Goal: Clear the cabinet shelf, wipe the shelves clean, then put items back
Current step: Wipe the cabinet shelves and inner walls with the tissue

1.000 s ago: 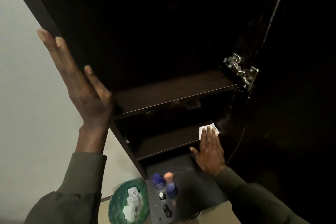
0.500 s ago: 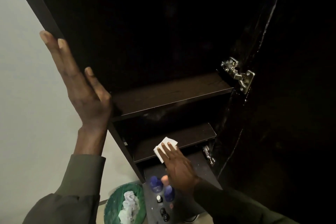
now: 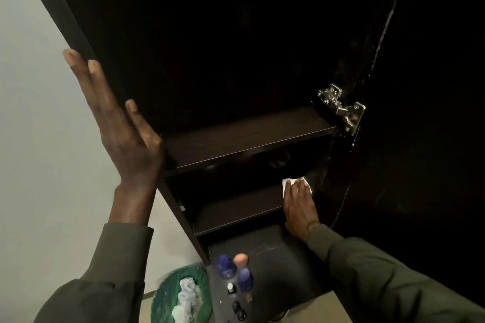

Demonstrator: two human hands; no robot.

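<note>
A white wipe (image 3: 296, 184) lay at the right end of the lower shelf (image 3: 236, 211) of the dark cabinet (image 3: 65, 8), close to the open door (image 3: 420, 139). The right hand (image 3: 299, 207) pressed flat on it with straight fingers spread slightly apart, so that only the wipe's far edge and corners showed beyond the fingertips. Above it the middle shelf (image 3: 249, 139) was bare dark wood, and a metal hinge (image 3: 341, 107) sat at its right end on the door. The left hand (image 3: 123, 128) rested against the cabinet's left side panel, fingers straight and together, pointing up, holding nothing. Both arms wore dark olive sleeves. Nearer, below the shelves, a dark counter (image 3: 283, 270) carried two blue bottles (image 3: 225, 266), a peach egg-shaped sponge (image 3: 241, 259) between them, a small white-capped vial (image 3: 231, 288) and some small dark things too dim to name. To the left of the counter, on the floor, stood a green bin (image 3: 168, 294) with crumpled white paper (image 3: 187, 299) inside it.
</note>
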